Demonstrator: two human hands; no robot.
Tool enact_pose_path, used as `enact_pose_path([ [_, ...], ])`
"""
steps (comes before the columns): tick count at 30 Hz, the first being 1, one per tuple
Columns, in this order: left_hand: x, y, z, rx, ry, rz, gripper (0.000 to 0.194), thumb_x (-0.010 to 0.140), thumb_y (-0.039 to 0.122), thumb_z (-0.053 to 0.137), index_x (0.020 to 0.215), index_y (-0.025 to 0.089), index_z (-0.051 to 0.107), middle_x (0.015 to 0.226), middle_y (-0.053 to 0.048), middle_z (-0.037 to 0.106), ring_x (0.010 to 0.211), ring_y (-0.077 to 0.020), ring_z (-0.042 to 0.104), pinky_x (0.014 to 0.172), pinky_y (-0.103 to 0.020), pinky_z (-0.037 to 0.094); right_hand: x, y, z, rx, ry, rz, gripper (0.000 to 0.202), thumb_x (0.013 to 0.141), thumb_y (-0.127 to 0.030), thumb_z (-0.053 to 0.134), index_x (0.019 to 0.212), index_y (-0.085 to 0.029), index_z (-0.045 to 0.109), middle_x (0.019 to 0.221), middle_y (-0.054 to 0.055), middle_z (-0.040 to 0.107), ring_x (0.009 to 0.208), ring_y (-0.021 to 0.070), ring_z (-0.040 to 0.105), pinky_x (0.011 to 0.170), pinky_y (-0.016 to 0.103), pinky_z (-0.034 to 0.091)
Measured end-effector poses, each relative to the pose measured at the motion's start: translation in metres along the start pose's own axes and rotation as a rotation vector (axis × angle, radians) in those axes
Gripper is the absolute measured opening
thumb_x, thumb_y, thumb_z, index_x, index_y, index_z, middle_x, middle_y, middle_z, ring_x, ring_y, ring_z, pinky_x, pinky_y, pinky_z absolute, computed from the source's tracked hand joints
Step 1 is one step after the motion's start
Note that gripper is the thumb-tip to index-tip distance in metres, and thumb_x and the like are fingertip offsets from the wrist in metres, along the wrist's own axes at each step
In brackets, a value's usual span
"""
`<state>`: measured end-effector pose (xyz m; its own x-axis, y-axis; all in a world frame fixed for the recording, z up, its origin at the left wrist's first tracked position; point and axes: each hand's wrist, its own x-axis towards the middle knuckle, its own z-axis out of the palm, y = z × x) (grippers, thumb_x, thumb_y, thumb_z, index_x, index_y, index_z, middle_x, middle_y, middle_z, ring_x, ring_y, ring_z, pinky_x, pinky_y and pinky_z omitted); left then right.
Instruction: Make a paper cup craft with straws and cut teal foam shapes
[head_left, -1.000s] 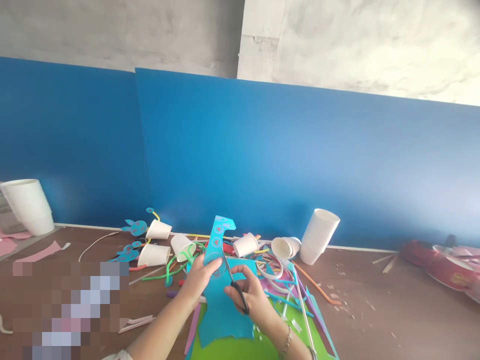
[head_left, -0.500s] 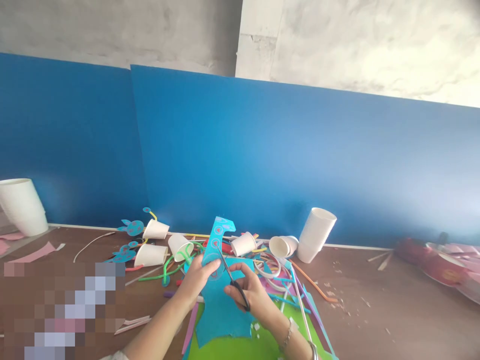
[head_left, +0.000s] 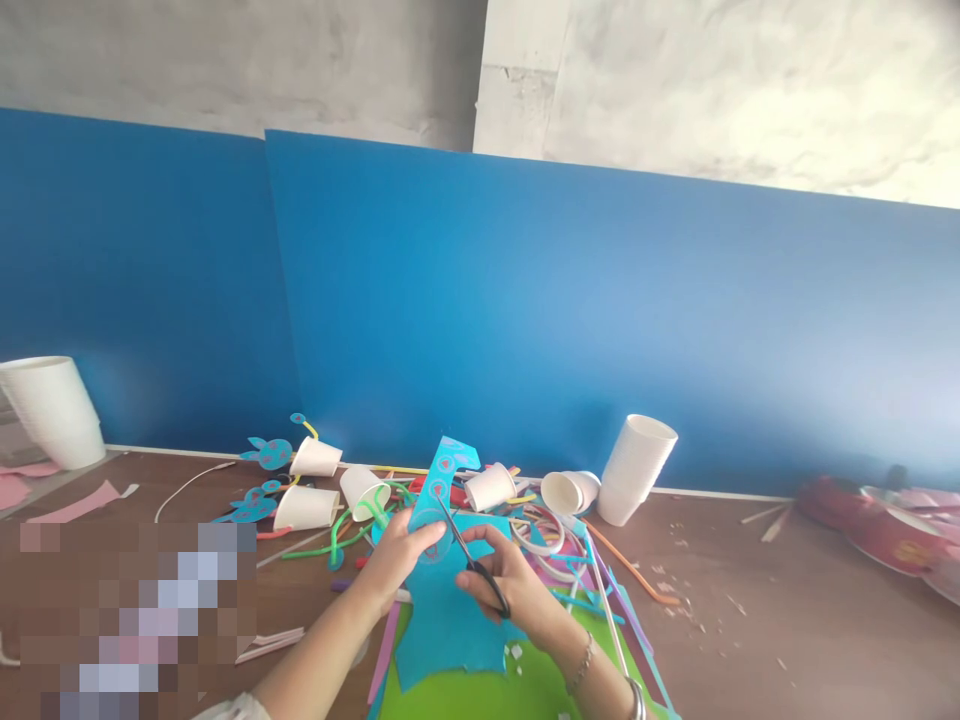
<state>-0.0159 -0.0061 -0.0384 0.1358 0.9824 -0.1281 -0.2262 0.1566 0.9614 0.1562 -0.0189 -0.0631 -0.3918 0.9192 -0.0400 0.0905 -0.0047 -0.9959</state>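
A blue paper strip [head_left: 444,465] with drawn circles and reddish marks stands up from my left hand [head_left: 401,555], which pinches its lower part between thumb and fingers. My right hand [head_left: 504,580] grips black-handled scissors [head_left: 480,575], with the blades against the right edge of the strip, by the circles. Below the hands, a larger blue sheet [head_left: 450,640] with a ragged lower edge lies over a green sheet [head_left: 480,700]. Whether the strip joins that blue sheet is hard to make out.
Several white paper cups [head_left: 307,507] lie on their sides behind my hands, some with blue paper shapes. Coloured pipe cleaners and strips [head_left: 570,560] tangle at right. Cup stacks stand at right [head_left: 637,470] and far left [head_left: 56,410]. A blue panel [head_left: 600,320] rises behind the brown table [head_left: 750,600].
The view has shifted slightly. My right hand and the scissors have moved a little to the right and down. The left hand keeps its hold on the strip.
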Motion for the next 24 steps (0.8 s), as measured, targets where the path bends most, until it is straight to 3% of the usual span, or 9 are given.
enact_pose_path([
  [6, -0.0026, 0.0035, 0.0013, 0.011, -0.019, 0.015, 0.029, 0.060, 0.033, 0.074, 0.083, 0.016, 0.069, 0.059, 0.002, 0.066, 0.063, -0.0188, 0.062, 0.064, -0.027, 0.047, -0.0013, -0.0007, -0.0013, 0.009, -0.019, 0.005, 0.050, 0.069, -0.044, 0.075, 0.102, -0.020, 0.045, 0.041, -0.015, 0.043, 0.033, 0.0052, 0.034, 0.034, 0.017, 0.022],
  [24, -0.0041, 0.0058, -0.0017, 0.034, -0.074, -0.025, 0.032, 0.060, 0.035, 0.074, 0.085, 0.016, 0.070, 0.067, -0.001, 0.069, 0.065, -0.0193, 0.063, 0.063, -0.028, 0.049, -0.0050, -0.0049, -0.0081, -0.009, -0.082, -0.003, 0.048, 0.073, -0.045, 0.072, 0.105, -0.019, 0.047, 0.044, -0.014, 0.044, 0.035, 0.0045, 0.033, 0.037, 0.017, 0.024],
])
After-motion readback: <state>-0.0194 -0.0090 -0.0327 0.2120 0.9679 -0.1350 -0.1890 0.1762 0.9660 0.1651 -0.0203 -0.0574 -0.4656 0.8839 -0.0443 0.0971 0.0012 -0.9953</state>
